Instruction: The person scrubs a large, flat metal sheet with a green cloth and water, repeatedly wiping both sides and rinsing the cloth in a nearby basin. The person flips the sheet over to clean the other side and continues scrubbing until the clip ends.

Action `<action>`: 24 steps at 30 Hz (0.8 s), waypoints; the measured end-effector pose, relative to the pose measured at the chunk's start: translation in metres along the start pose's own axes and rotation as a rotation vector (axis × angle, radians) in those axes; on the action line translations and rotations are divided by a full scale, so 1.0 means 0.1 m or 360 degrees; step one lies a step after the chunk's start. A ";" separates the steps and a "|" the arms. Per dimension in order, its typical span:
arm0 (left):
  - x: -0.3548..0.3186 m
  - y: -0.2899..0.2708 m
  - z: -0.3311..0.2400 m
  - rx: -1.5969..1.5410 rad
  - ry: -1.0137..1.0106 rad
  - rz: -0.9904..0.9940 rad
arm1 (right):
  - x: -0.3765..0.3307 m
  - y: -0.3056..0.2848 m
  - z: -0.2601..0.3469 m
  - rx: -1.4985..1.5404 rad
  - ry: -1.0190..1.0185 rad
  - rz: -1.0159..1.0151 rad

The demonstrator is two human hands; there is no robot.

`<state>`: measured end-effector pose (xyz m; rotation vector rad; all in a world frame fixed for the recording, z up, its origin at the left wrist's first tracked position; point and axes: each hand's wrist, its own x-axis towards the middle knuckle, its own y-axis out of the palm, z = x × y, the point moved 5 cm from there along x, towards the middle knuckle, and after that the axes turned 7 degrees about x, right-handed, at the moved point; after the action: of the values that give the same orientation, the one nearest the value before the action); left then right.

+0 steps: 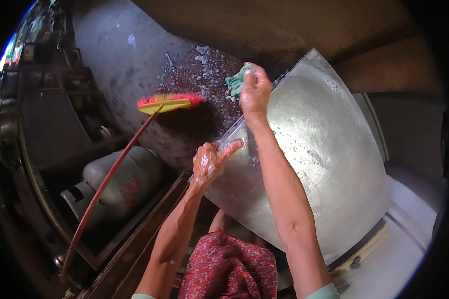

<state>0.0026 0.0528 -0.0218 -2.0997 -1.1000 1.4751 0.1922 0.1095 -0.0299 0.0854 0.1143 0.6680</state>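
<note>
A large, wet, silvery panel [329, 134] with soap bubbles on it leans at a slant in front of me. My left hand [208, 162] grips its left edge, thumb lying on the face and fingers curled behind, with suds on the skin. At the panel's upper left edge, my right hand [256, 94] is closed around a crumpled green cloth [237, 81]. Part of the cloth is hidden in the palm. Both forearms are bare, the right one crossing over the panel's face.
A broom [164, 103] with red bristles and a red handle stands to the left on a wet, foamy floor [129, 55]. A grey gas cylinder [127, 177] lies lower left, beside a wooden beam [134, 244]. A white tub-like surface [404, 229] is at right.
</note>
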 end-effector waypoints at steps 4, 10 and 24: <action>0.16 -0.29 -0.03 0.0031 -0.0029 -0.0185 | 0.06 0.11 0.09 0.1245 0.1164 0.0153; 0.39 -0.65 0.06 0.0066 -0.0058 -0.0280 | -0.11 0.23 0.19 0.0971 0.1019 0.0368; 0.15 -0.08 -0.78 0.0686 0.1125 -0.1014 | 0.13 1.27 0.53 0.0287 0.0401 0.0248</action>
<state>0.0721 0.0809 0.0049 -1.5431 -0.9202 0.5301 0.1315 0.2144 0.0360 0.1851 0.4142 0.8213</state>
